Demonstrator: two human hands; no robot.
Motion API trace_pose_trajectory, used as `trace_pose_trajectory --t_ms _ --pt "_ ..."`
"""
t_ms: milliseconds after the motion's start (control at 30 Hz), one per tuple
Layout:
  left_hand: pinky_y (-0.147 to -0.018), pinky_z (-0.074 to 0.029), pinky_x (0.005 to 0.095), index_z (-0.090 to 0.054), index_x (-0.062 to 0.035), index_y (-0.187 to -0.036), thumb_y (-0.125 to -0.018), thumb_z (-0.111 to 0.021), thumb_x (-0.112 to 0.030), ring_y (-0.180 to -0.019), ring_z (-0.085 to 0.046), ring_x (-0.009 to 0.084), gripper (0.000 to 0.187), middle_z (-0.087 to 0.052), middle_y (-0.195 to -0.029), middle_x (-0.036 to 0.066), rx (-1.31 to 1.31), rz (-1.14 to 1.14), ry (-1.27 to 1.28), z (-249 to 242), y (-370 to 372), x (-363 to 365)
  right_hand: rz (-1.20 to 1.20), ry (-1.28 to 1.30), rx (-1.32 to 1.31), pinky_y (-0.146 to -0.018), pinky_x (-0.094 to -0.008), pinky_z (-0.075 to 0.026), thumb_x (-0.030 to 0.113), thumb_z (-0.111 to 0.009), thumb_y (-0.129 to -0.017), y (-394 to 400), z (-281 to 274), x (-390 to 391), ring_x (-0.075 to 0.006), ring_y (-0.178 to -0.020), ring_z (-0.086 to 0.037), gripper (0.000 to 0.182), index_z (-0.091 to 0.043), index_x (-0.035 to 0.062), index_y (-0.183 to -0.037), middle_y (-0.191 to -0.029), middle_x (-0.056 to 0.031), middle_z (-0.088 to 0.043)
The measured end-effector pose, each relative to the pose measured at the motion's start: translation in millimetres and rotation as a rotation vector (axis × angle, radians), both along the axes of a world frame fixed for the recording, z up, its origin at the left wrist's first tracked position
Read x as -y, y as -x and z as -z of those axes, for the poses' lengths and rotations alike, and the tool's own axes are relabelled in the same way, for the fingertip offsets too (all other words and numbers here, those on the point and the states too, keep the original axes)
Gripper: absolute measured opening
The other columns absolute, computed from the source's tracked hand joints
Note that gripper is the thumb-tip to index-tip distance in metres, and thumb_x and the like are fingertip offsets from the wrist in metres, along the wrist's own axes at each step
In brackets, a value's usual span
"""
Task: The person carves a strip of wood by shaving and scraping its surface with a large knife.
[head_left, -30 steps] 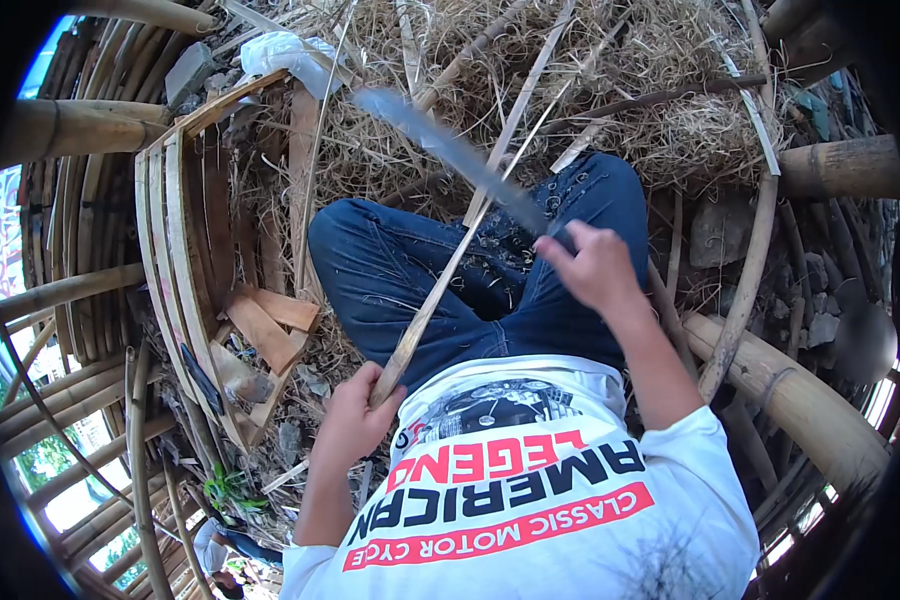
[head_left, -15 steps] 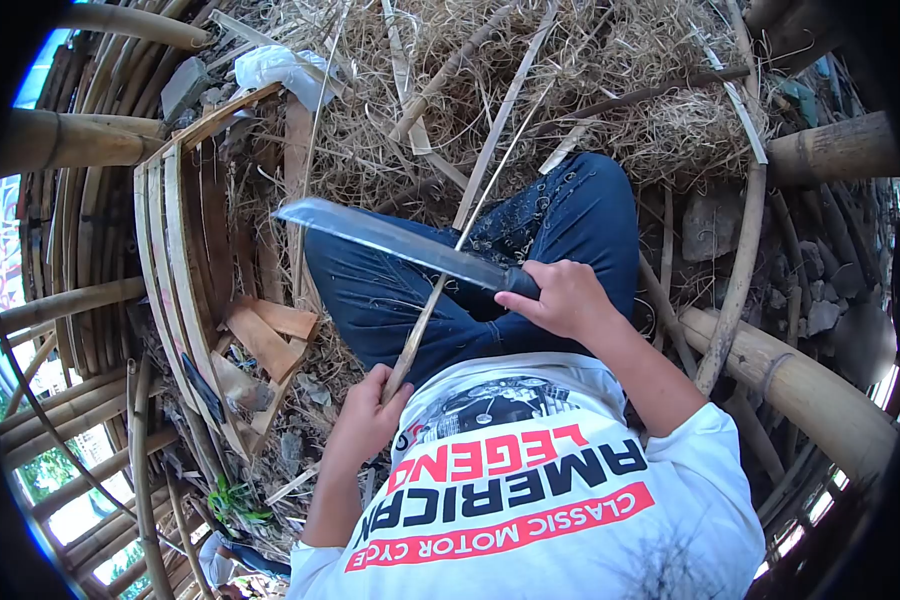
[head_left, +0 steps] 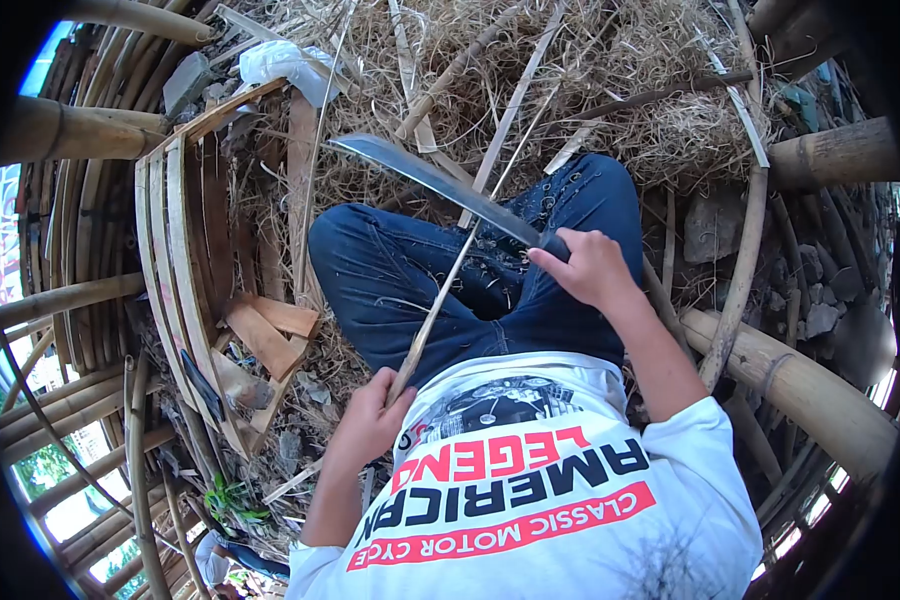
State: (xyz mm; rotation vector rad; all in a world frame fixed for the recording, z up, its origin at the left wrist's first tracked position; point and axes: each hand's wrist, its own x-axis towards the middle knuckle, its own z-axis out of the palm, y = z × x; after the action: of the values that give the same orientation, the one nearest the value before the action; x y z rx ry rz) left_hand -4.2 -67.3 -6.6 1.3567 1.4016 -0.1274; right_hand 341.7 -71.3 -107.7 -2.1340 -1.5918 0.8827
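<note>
My right hand (head_left: 592,266) is closed round the dark handle of a machete (head_left: 440,190), its long blade pointing up and left. The blade lies across a thin bamboo strip (head_left: 438,305), overlapping it in this view above my lap. Near my waist my left hand (head_left: 373,418) grips the lower end of that strip, which slants up and right between my knees. Small shavings cling to my dark jeans (head_left: 370,270), and my legs are folded on the ground.
Curly shavings (head_left: 630,60) are heaped beyond my knees, with loose strips among them. On the left stand long bamboo slats (head_left: 175,250), short wood pieces (head_left: 270,330) and a white plastic bag (head_left: 285,68). A thick bamboo pole (head_left: 790,380) lies at right, near stones (head_left: 715,225).
The machete and my right hand have moved forward along the strip, away from my body, and slightly right. My left hand keeps its hold at nearly the same place.
</note>
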Motion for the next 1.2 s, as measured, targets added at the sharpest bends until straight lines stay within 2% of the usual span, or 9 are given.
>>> trace_pose_trajectory --t_ms 167,1000,1200 --pt "-0.055 -0.036 0.0303 -0.053 -0.0002 -0.089 -0.096 -0.062 -0.016 -0.063 -0.040 0.0104 0.019 -0.048 -0.064 0.002 -0.034 0.034 0.008 -9.8 -10.9 -1.5 -0.075 -0.022 0.229 -0.064 -0.0492 -0.055 0.070 -0.058 -0.084 -7.2 9.2 -7.0 -0.0391 -0.071 -0.069 0.068 -0.067 0.0036 -0.078 -0.068 -0.0195 -0.067" --pt "-0.055 -0.038 0.0328 -0.052 -0.0006 -0.089 -0.097 -0.061 -0.017 -0.061 -0.044 0.0128 0.020 -0.050 -0.064 0.006 0.015 0.044 0.009 -6.1 1.2 -6.8 -0.114 -0.099 0.274 -0.060 -0.0481 -0.055 0.071 -0.059 -0.082 -9.9 15.4 -16.9 -0.0382 -0.069 -0.069 0.066 -0.065 0.0058 -0.075 -0.066 -0.0194 -0.066" --pt "-0.055 -0.037 0.0329 -0.050 -0.0007 -0.088 -0.097 -0.060 -0.017 -0.061 -0.042 0.0126 0.021 -0.047 -0.064 0.006 0.006 0.048 0.038 -7.3 -8.0 -10.4 -0.083 -0.091 0.115 -0.059 -0.0491 -0.053 0.066 -0.062 -0.083 14.8 -2.5 -9.1 -0.0394 -0.066 -0.067 0.062 -0.063 0.0058 -0.073 -0.063 -0.0188 -0.065"
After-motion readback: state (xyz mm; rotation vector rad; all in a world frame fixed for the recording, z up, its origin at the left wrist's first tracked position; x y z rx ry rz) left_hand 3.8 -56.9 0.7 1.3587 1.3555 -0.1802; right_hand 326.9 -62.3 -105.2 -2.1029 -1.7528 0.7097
